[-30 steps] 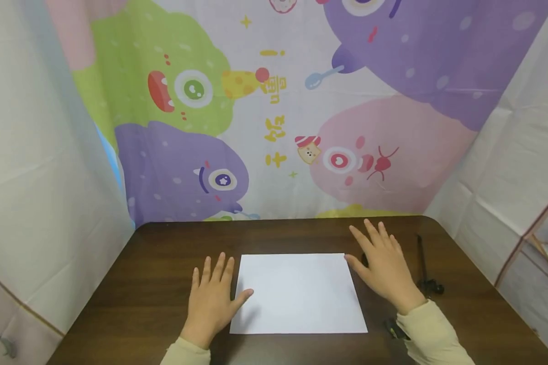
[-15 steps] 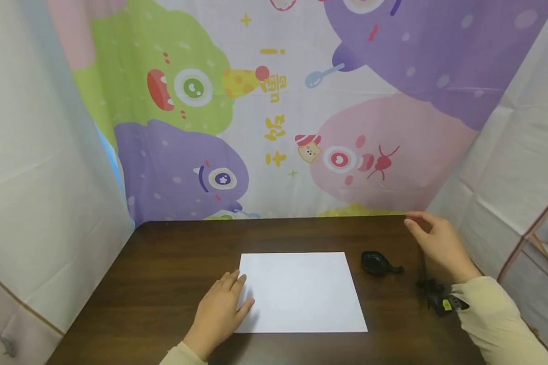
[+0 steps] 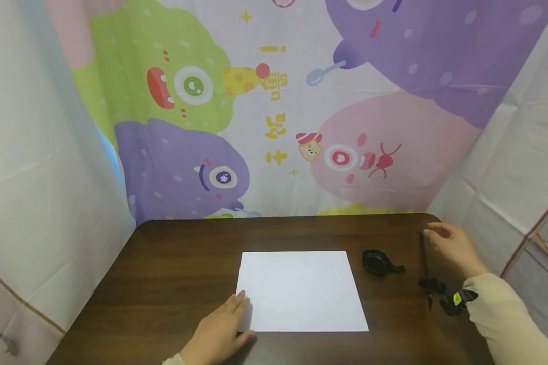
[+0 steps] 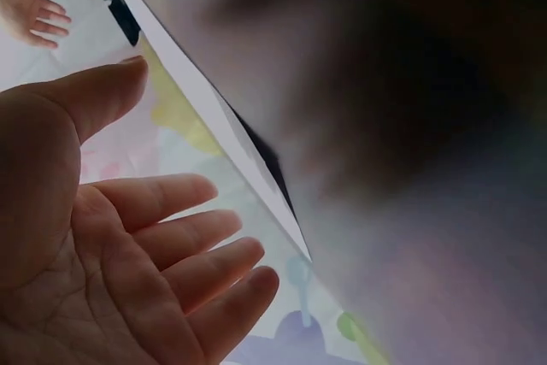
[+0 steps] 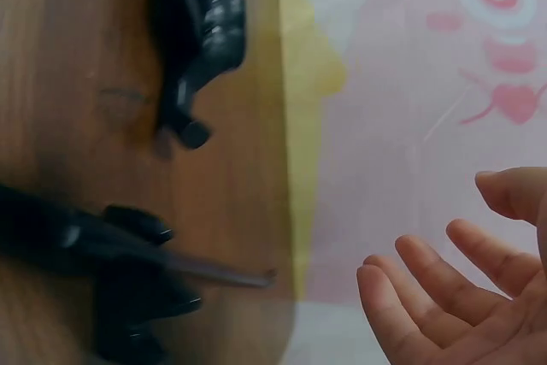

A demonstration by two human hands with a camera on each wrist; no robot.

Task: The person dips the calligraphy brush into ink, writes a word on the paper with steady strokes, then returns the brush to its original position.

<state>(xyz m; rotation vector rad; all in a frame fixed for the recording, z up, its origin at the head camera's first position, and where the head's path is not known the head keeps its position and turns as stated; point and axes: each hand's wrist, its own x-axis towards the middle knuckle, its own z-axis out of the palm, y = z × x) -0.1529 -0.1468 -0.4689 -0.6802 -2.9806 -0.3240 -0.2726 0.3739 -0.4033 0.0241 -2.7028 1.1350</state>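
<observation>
Hands, two, bare. Left hand [image 3: 219, 327]: fingers extended and relaxed, gripping nothing; fingertips overlap the lower left edge of a white sheet [image 3: 303, 291]; whether they press on it cannot be told. Right hand [image 3: 456, 248]: fingers loosely bent, thumb apart, gripping nothing; near the far end of a slender dark rod [image 3: 423, 258], a gap between them in the right wrist view.

At left: pale cloth [image 3: 50, 126], hanging. Centre: the white sheet, flat on a dark brown wood-grain table [image 3: 164, 274]; beyond it, a backdrop [image 3: 285, 195] printed with one-eyed cartoon creatures. Right of the sheet, apart from it: black dish [image 3: 377, 263], rounded, short handle pointing right. Further right: the slender dark rod, pointed end toward the person, crossing over a black lobed piece [image 3: 438, 286]. Next: black device [image 3: 449, 305], yellow patch, at the cuff of a cream sleeve [image 3: 498, 309].
</observation>
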